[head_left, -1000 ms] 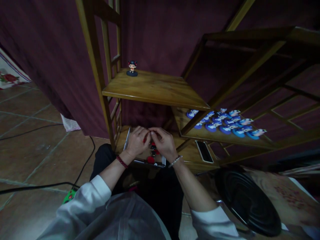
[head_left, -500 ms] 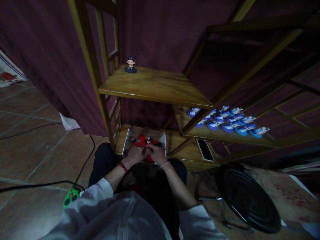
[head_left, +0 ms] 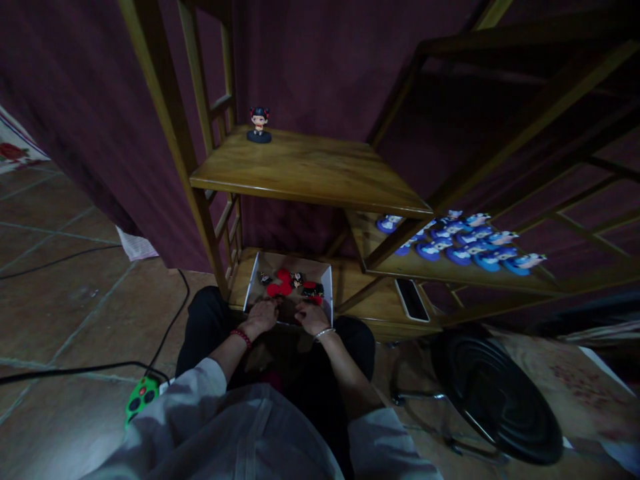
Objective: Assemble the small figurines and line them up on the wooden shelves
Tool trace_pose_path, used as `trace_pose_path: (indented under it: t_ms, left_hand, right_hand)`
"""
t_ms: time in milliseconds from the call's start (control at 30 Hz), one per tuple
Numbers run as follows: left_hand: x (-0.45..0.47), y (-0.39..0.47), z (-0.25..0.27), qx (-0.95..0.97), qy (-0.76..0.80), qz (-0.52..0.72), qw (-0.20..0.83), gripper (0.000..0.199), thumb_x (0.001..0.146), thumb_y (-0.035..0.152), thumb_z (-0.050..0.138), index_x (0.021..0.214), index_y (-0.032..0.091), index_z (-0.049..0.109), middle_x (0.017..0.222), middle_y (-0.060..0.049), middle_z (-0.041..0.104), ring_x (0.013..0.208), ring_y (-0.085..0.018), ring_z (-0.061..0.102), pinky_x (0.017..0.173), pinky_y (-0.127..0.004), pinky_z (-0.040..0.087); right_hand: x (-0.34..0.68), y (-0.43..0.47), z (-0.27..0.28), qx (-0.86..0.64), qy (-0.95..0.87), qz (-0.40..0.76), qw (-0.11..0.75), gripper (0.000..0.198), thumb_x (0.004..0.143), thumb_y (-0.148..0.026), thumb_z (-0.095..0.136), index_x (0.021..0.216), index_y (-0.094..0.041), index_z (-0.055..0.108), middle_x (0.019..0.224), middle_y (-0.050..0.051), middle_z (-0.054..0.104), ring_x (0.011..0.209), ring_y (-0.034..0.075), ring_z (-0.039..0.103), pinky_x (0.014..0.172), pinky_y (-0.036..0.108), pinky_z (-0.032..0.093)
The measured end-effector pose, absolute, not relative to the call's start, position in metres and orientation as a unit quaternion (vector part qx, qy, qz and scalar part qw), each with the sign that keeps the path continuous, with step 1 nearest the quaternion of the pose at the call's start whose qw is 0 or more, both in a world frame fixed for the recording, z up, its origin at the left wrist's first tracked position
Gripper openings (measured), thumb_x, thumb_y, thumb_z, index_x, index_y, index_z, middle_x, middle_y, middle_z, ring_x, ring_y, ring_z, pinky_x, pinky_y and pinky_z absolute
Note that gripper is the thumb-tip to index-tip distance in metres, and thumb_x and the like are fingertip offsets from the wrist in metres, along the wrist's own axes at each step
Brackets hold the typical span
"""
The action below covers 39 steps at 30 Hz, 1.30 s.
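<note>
Resting at the near edge of the box [head_left: 327,280], both hands are seen; the red figures [head_left: 280,285] lie just beyond, nearer the left hand [head_left: 261,315]. Whether the fingers of it or the right hand [head_left: 310,319] pinch anything cannot be told.

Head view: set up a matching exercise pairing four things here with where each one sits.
Things:
1. lone figurine
2. blue figurines
3. phone
4. green controller

Places:
A. tiled floor, left of the person
B. back corner of the top shelf
C. lowest shelf, right of the white box
D. middle shelf on the right, in rows

Pairs: 1-B, 2-D, 3-C, 4-A
</note>
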<state>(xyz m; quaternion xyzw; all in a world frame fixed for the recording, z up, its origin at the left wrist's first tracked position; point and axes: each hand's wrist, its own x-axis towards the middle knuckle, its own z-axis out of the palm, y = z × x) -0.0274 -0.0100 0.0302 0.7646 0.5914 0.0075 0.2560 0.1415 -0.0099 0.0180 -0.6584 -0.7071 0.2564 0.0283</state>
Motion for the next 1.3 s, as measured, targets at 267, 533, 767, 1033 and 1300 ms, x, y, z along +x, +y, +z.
trace_pose_path:
  t_ms: [267,533,767,1033,1300]
  left_hand:
    - [-0.021,-0.006,0.02,0.721,0.64,0.025,0.262,0.047,0.081,0.019,0.042,0.127,0.015,0.038,0.126,-0.016,0.048,0.107,-0.022,0.053,0.088,-0.031,0.04]
    - [-0.016,0.0,-0.005,0.723,0.637,0.059,0.258,0.046,0.079,0.019,0.045,0.124,0.022,0.043,0.125,-0.013,0.048,0.108,-0.025,0.053,0.086,-0.033,0.042]
    - [-0.016,0.002,-0.007,0.717,0.648,0.059,0.252,0.043,0.079,0.018,0.046,0.121,0.024,0.044,0.116,-0.012,0.053,0.097,-0.021,0.057,0.081,-0.031,0.042]
    - [-0.013,0.004,-0.005,0.713,0.654,0.061,0.243,0.035,0.081,0.02,0.044,0.115,0.023,0.046,0.111,-0.011,0.055,0.09,-0.021,0.059,0.073,-0.029,0.043]
    - [-0.015,0.003,-0.003,0.708,0.655,0.074,0.253,0.03,0.082,0.02,0.042,0.111,0.025,0.047,0.107,-0.009,0.058,0.087,-0.021,0.06,0.071,-0.03,0.044]
  right_hand:
    - [0.142,-0.009,0.021,-0.7,-0.682,0.209,-0.028,0.031,0.075,-0.023,0.052,0.105,-0.022,0.061,0.097,0.009,0.068,0.094,0.024,0.062,0.077,0.032,0.044]
    - [0.133,-0.009,0.03,-0.711,-0.67,0.196,-0.084,0.03,0.074,-0.023,0.054,0.103,-0.024,0.064,0.103,0.011,0.065,0.094,0.024,0.062,0.075,0.029,0.044]
    - [0.133,-0.002,0.027,-0.716,-0.66,0.212,-0.09,0.033,0.07,-0.019,0.058,0.102,-0.018,0.064,0.107,0.015,0.062,0.097,0.026,0.06,0.075,0.03,0.044]
    - [0.14,0.001,0.022,-0.716,-0.657,0.226,-0.066,0.027,0.064,-0.023,0.065,0.091,-0.021,0.064,0.102,0.008,0.064,0.093,0.021,0.06,0.075,0.027,0.042]
    - [0.143,0.005,0.012,-0.711,-0.658,0.249,0.011,0.013,0.068,-0.024,0.061,0.08,-0.023,0.064,0.089,0.001,0.068,0.086,0.017,0.061,0.072,0.025,0.041]
